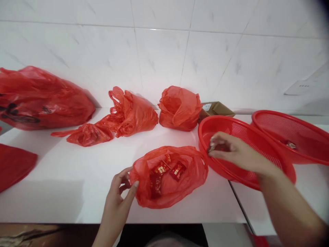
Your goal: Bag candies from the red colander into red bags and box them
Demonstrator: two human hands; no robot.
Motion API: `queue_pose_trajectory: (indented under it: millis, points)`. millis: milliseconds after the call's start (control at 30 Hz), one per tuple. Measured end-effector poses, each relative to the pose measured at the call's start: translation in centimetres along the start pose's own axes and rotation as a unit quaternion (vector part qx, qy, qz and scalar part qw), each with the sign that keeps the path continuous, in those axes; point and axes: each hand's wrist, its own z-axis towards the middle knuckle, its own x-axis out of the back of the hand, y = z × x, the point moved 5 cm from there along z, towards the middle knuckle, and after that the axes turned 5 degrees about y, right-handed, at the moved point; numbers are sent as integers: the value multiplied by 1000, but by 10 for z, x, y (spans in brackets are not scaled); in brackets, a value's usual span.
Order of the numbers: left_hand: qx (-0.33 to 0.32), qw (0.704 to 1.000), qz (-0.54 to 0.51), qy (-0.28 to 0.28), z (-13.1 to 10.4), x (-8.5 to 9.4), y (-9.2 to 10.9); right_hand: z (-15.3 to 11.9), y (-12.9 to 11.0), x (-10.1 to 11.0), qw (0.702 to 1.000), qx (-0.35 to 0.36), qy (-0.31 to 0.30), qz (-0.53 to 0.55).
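Note:
An opened red plastic bag [185, 188] lies in front of me on the white table, with several small red and gold wrapped packets [178, 171] inside. My left hand [120, 192] pinches the bag's left rim between thumb and fingers. Over the left side of a red plastic basket [276, 144] hovers my right hand [231, 151], its fingers curled around a small, partly hidden piece in a brownish, shiny wrapper. What that piece is, I cannot make out. The basket has perforated walls, and its near left side adjoins the bag.
A second red basket [308, 127] at the right holds a small wrapped item [291, 144]. Along the tiled wall stand red plastic bags [180, 106], [138, 113] and a large one [46, 99]. Behind the first basket sits a cardboard box [218, 109]. Red material [15, 166] lies at far left.

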Motion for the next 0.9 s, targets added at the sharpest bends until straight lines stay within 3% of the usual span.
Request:
queue_pose_trajectory:
  millis: [100, 200, 267, 367, 400, 467, 567, 667, 767, 833, 900]
  points:
    - [5, 1000, -17, -3, 0, -4, 2, -12, -56, -44, 987, 80, -91, 105]
    - [30, 999, -30, -30, -3, -11, 3, -10, -74, -74, 992, 113, -45, 41]
    - [39, 998, -35, -36, -6, -13, 3, -1, -61, -67, 995, 98, 26, 9]
    - [57, 996, -58, -30, -10, -10, 3, 6, -17, -28, 992, 41, 105, -52]
    - [66, 995, -65, -24, -10, -8, 2, 4, -1, -15, 990, 22, 109, -85]
    - [80, 994, -72, -12, -8, -3, -2, -10, 24, -6, 988, 0, 62, -143]
    - [95, 993, -67, -1, -1, 1, -9, -50, 38, -37, 980, 13, -35, -195]
    - [107, 992, -61, -20, 5, -2, -16, -88, 28, -88, 957, 60, 28, -281]
    - [108, 992, -57, -37, 8, -8, -16, -106, 8, -126, 934, 122, 93, -323]
    - [101, 993, -51, -28, 7, -8, -9, -106, 1, -132, 934, 125, 94, -322]
    - [95, 995, -39, -15, 4, -6, -1, -99, 1, -124, 942, 100, 76, -312]
